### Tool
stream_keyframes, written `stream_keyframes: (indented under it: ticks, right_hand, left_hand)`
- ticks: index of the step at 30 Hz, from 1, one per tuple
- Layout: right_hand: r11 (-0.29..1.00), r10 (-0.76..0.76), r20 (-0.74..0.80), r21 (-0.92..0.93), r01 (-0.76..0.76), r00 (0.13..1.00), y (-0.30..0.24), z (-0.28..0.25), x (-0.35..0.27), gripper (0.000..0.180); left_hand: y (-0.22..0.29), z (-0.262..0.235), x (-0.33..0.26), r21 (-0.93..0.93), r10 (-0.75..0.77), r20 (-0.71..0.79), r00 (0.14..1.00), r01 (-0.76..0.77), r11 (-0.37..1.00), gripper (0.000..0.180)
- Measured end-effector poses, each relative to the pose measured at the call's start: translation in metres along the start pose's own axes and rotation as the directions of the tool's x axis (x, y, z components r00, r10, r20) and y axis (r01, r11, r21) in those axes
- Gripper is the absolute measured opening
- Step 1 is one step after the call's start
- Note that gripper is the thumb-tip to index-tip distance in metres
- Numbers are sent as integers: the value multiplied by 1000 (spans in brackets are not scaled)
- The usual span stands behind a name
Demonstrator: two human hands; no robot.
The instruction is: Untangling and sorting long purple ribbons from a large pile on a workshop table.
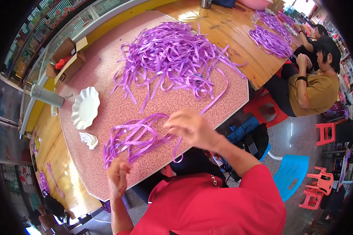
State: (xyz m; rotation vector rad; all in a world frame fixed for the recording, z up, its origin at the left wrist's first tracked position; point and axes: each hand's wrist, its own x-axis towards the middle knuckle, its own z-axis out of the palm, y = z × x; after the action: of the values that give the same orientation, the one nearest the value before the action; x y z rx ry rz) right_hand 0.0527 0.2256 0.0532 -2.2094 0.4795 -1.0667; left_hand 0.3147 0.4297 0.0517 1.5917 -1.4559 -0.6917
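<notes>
Here a small bundle of purple ribbon strips [135,137] lies on the pink speckled bench [161,105], looped and flat. The left hand [117,174] pinches its near end; the right hand [190,127] curls closed on strands at the other. Beyond lie one large ribbon heap [172,55], one white scalloped plate [85,107] and one crumpled paper [88,139].

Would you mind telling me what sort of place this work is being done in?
Probably a small shop or eatery used as a craft workspace: a speckled pink table heaped with purple ribbon strips, red plastic stools on a tiled floor, and glass-fronted display cases alongside.
</notes>
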Motion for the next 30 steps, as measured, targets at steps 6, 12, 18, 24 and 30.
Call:
stream_keyframes:
  ticks: [6, 12, 18, 24, 30]
  right_hand:
    - [960, 50, 126, -279, -13, 991, 27, -43, -32, 28]
    - [912, -5, 204, -401, 88, 979, 25, -27, -34, 26]
    - [941, -228, 126, -228, 251, 966, -25, -38, 15, 24]
    - [981, -185, 182, -20, 191, 966, -48, -52, 47, 27]
    - [967, -254, 73, 43, 252, 964, -59, -34, 47, 28]
  left_hand:
    - [-14, -3, 3, 126, -110, -290, 951, 152, 980, 32]
    - [25, 50, 47, 147, 204, -131, 970, -184, 972, 11]
    - [82, 82, 97, -141, 289, 8, 957, -286, 948, 25]
    - [98, 60, 101, -486, -16, 217, 976, 122, 865, 30]
    - [108, 34, 91, -335, -103, 266, 958, 192, 922, 27]
